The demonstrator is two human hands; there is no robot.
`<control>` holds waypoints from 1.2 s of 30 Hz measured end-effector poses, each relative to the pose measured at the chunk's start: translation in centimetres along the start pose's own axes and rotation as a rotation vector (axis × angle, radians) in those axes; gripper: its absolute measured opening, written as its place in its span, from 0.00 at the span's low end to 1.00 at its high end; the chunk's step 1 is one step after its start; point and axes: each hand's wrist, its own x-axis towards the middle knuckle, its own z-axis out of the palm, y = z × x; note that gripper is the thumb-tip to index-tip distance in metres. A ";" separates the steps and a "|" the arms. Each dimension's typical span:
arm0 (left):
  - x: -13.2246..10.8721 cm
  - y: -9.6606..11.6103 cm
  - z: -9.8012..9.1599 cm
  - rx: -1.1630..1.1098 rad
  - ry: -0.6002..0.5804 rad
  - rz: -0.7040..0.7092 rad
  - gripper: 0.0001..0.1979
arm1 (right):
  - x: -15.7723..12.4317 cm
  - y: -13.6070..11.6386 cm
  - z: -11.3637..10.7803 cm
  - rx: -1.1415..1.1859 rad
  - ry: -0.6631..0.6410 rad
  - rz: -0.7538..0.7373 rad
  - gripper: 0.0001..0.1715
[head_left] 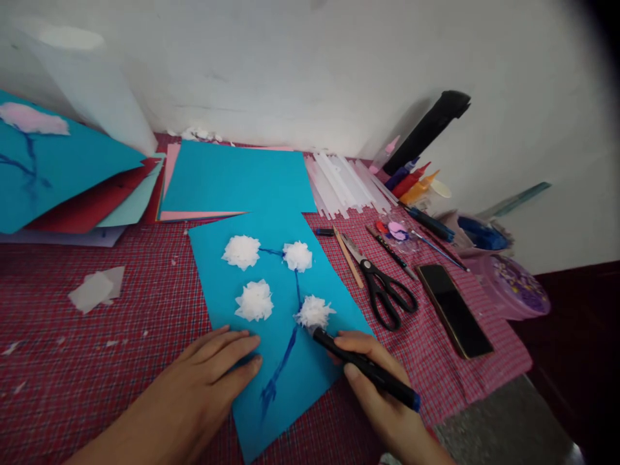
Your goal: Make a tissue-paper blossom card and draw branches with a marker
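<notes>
A blue sheet of paper (242,381) lies before me on the table. On it sit several white tissue-paper flowers, among them a lower right flower (314,312) and an upper left flower (241,252). A dark blue drawn line (285,355) runs up the sheet and links some of them. My left hand (213,368) rests flat on the sheet's left edge, fingers stretched out. Gripped in my right hand (378,381) is a black marker (372,371) with a blue end. Its tip is at the base of the lower right flower.
Scissors (382,284), a wooden stick (349,258), a marker cap (325,232) and a phone (454,311) lie to the right. Behind are stacked coloured sheets (237,177) and glue sticks (343,181). White tissue pieces (94,290) lie left.
</notes>
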 end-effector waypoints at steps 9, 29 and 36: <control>0.3 -0.2 -0.1 -0.063 0.025 -0.008 0.23 | 0.4 0.5 -1.2 0.487 0.023 0.160 0.17; -0.5 -4.6 -0.6 0.172 0.172 -0.375 0.18 | 17.9 -5.2 3.4 0.012 -0.259 0.048 0.07; -0.8 -4.5 -0.4 0.114 0.145 -0.387 0.19 | 21.5 -2.9 4.9 0.130 -0.265 0.235 0.08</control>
